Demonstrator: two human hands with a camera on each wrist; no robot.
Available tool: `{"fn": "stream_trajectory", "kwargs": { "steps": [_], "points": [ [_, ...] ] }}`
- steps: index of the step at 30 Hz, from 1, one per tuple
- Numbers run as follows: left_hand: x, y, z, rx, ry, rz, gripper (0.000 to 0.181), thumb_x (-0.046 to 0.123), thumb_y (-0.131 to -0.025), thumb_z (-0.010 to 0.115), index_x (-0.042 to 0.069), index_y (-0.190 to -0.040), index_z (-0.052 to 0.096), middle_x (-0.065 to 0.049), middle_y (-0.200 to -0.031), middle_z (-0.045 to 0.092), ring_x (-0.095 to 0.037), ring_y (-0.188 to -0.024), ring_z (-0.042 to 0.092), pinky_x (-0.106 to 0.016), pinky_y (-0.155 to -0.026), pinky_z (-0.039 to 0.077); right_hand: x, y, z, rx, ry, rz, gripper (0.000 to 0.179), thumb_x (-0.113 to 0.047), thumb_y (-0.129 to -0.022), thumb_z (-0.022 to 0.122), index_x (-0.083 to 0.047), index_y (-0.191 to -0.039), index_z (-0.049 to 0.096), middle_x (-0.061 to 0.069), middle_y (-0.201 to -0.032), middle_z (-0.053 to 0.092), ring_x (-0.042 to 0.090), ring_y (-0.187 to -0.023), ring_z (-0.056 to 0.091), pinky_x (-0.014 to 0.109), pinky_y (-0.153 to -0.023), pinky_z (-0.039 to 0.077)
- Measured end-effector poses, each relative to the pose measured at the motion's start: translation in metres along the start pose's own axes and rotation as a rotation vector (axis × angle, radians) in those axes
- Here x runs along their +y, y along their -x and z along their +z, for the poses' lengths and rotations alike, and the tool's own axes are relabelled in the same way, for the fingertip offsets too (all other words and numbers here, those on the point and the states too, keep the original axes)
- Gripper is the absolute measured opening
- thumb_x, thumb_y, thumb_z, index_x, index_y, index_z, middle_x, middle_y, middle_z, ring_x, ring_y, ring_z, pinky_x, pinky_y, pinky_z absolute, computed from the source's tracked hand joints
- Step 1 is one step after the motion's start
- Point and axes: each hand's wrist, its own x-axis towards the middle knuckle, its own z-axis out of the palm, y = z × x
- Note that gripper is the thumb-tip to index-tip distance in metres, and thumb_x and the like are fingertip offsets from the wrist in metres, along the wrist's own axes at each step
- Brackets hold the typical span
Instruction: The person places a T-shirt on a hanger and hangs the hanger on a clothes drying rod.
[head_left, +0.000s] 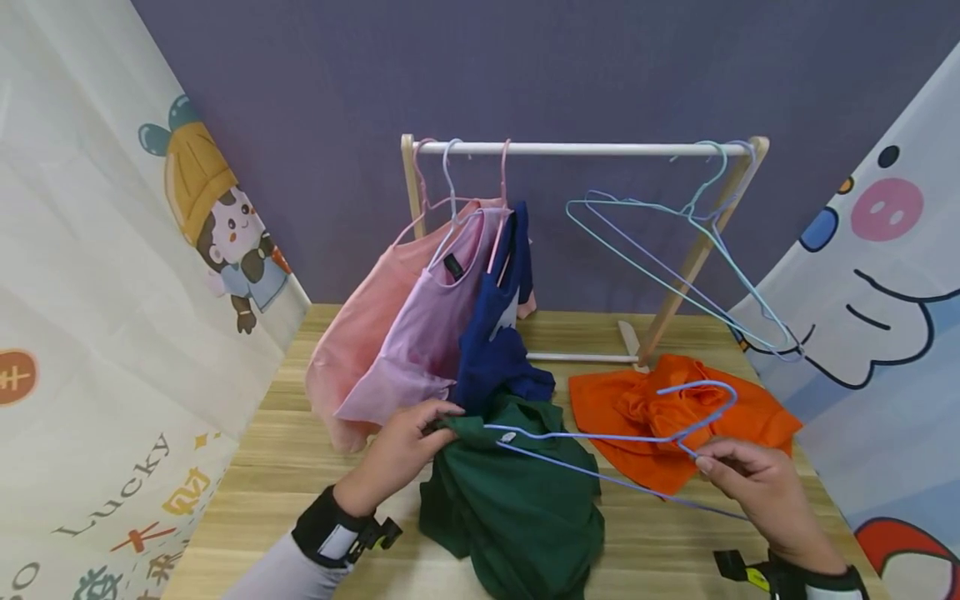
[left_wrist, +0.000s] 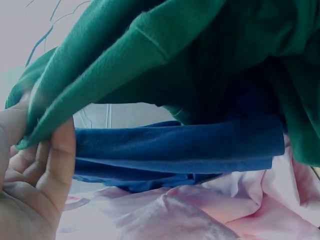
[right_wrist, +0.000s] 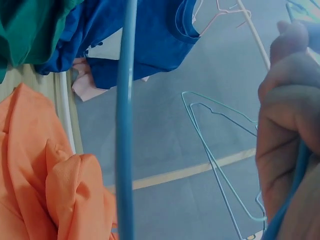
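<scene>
My left hand (head_left: pixel 405 446) pinches the edge of a dark green garment (head_left: pixel 525 508), lifted off the table at that corner. In the left wrist view, thumb and fingers grip a fold of the green cloth (left_wrist: pixel 115 65). My right hand (head_left: pixel 765 492) holds a blue wire hanger (head_left: pixel 592 436) near the base of its hook. The hanger's far end lies at the green garment's upper edge; whether it is inside the cloth I cannot tell. In the right wrist view, curled fingers (right_wrist: pixel 290 115) grip the hanger wire (right_wrist: pixel 126 120), which crosses the picture.
A small rack with a white rail (head_left: pixel 592 150) stands behind. On its left hang a pink garment (head_left: pixel 367 333), a lilac garment (head_left: pixel 427 342) and a navy one (head_left: pixel 487 333). Bare hangers (head_left: pixel 667 208) hang at right. An orange garment (head_left: pixel 675 408) lies crumpled on the wooden table (head_left: pixel 292 433).
</scene>
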Motion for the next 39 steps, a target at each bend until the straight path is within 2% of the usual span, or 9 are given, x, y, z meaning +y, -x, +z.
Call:
{"fn": "stream_trajectory", "kwargs": {
  "steps": [3,10,14,20,25,28,32,36,39],
  "points": [
    [0.000,0.001,-0.001,0.013,0.022,0.034,0.018,0.019,-0.084,0.067,0.026,-0.100,0.065,0.010,-0.094,0.068,-0.004,-0.083,0.059,-0.028,-0.071,0.053,-0.002,-0.003,0.001,-0.025,0.013,0.011,0.010,0.008,-0.086,0.056,0.003,-0.090,0.063,-0.004,-0.065,0.055,0.015,-0.055,0.045,0.031,-0.042,0.039],
    [-0.001,0.000,-0.004,0.010,-0.012,0.202,0.019,0.019,-0.089,0.062,0.021,-0.106,0.069,0.006,-0.101,0.068,-0.006,-0.095,0.057,-0.030,-0.082,0.051,-0.002,-0.010,0.007,-0.035,-0.035,-0.037,0.013,0.011,-0.085,0.054,0.002,-0.089,0.063,-0.004,-0.060,0.046,0.014,-0.052,0.041,0.030,-0.040,0.035],
    [0.000,-0.001,-0.010,-0.036,0.008,0.200,0.018,0.023,-0.088,0.063,0.024,-0.105,0.070,0.007,-0.100,0.068,-0.005,-0.094,0.058,-0.028,-0.080,0.051,-0.003,-0.016,0.010,-0.016,-0.030,-0.052,0.014,0.010,-0.084,0.056,-0.001,-0.089,0.064,-0.004,-0.063,0.051,0.014,-0.053,0.043,0.030,-0.041,0.036],
    [0.007,-0.003,-0.016,-0.126,0.034,0.187,0.022,0.016,-0.090,0.060,0.021,-0.110,0.067,0.004,-0.105,0.068,-0.007,-0.097,0.058,-0.032,-0.082,0.053,-0.006,-0.026,0.011,-0.035,-0.145,-0.145,0.019,0.017,-0.081,0.054,0.003,-0.089,0.063,0.003,-0.077,0.061,0.016,-0.060,0.046,0.030,-0.046,0.038],
    [0.019,0.000,-0.014,-0.155,0.011,0.128,0.034,0.018,-0.095,0.052,0.018,-0.129,0.054,0.002,-0.124,0.060,-0.010,-0.108,0.053,-0.039,-0.091,0.050,-0.013,-0.030,0.016,0.045,-0.035,-0.033,0.010,0.006,-0.085,0.059,0.002,-0.091,0.064,-0.003,-0.078,0.064,0.017,-0.065,0.052,0.023,-0.052,0.048],
    [0.027,0.002,-0.012,-0.101,0.023,0.039,0.038,0.032,-0.091,0.059,0.021,-0.127,0.055,0.004,-0.116,0.063,-0.008,-0.095,0.056,-0.033,-0.079,0.053,-0.015,-0.031,0.019,0.073,-0.020,0.038,0.010,0.001,-0.087,0.059,0.006,-0.094,0.063,-0.006,-0.076,0.064,0.015,-0.065,0.053,0.022,-0.053,0.050],
    [0.032,0.001,-0.008,0.036,0.110,-0.103,0.031,0.040,-0.083,0.066,0.023,-0.108,0.061,0.005,-0.091,0.068,-0.008,-0.068,0.056,-0.026,-0.056,0.051,-0.015,-0.031,0.022,0.078,-0.064,0.056,0.010,0.001,-0.087,0.058,0.008,-0.093,0.062,-0.005,-0.075,0.064,0.016,-0.064,0.052,0.022,-0.052,0.049],
    [0.030,0.000,-0.008,0.183,0.137,-0.077,0.020,0.035,-0.081,0.068,0.021,-0.095,0.068,0.003,-0.085,0.071,-0.009,-0.066,0.058,-0.024,-0.054,0.051,-0.014,-0.032,0.021,0.069,-0.092,-0.003,0.007,0.005,-0.086,0.058,0.003,-0.089,0.063,-0.002,-0.073,0.062,0.017,-0.061,0.050,0.027,-0.046,0.044],
    [0.029,0.000,-0.012,0.185,0.137,0.012,0.016,0.030,-0.082,0.069,0.020,-0.094,0.073,0.003,-0.087,0.071,-0.009,-0.072,0.059,-0.023,-0.060,0.051,-0.012,-0.034,0.016,0.040,-0.162,-0.092,0.012,0.012,-0.084,0.054,0.005,-0.089,0.063,0.000,-0.069,0.058,0.016,-0.054,0.044,0.031,-0.040,0.036]
  ]
}}
